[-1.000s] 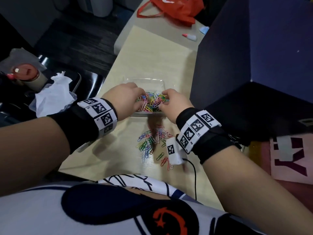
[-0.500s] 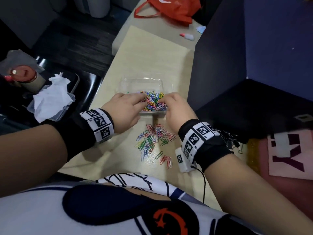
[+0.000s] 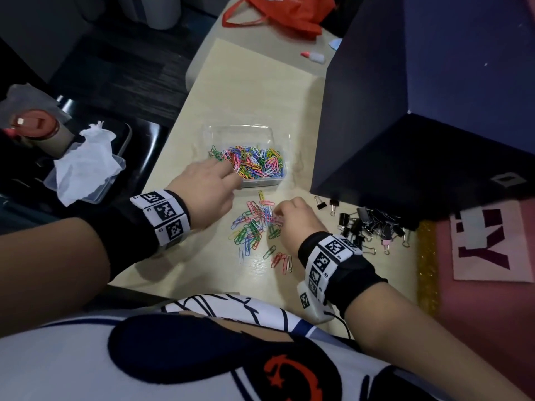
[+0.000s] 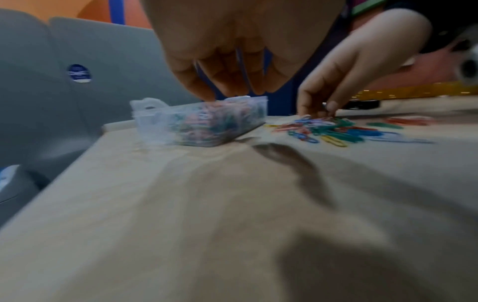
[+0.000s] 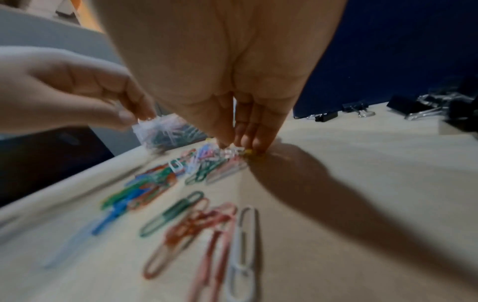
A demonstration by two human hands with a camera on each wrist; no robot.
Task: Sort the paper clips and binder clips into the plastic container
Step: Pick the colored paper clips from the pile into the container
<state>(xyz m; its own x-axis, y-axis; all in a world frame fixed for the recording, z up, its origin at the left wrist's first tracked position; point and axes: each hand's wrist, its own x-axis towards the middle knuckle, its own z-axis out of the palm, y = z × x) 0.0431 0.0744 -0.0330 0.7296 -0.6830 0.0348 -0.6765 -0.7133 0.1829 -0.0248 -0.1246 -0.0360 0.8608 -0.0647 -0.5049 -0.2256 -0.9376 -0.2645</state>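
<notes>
A clear plastic container (image 3: 246, 129) (image 4: 160, 120) (image 5: 147, 130) sits mid-table, its near half full of coloured paper clips. My left hand (image 3: 231, 175) (image 4: 227, 92) hovers at its near-left rim with loosely curled fingers; I see nothing between them. Nearer to me lies a loose pile of paper clips (image 3: 252, 227) (image 4: 331, 128) (image 5: 160, 183). My right hand (image 3: 276, 214) (image 5: 238, 145) is down on the pile's right side, thumb and fingertips pinching some clips. Black binder clips (image 3: 364, 224) (image 5: 413, 108) lie in a heap to its right.
A tall dark blue box (image 3: 405, 111) stands right of the container, just behind the binder clips. A red bag (image 3: 278, 13) and a small red-capped bottle (image 3: 314, 57) lie at the far end. Off the table's left edge sits a plastic tray with tissue (image 3: 86, 166).
Both hands were over the container. My right hand has come back toward me onto the loose pile. My left hand has drawn back to the container's near-left rim.
</notes>
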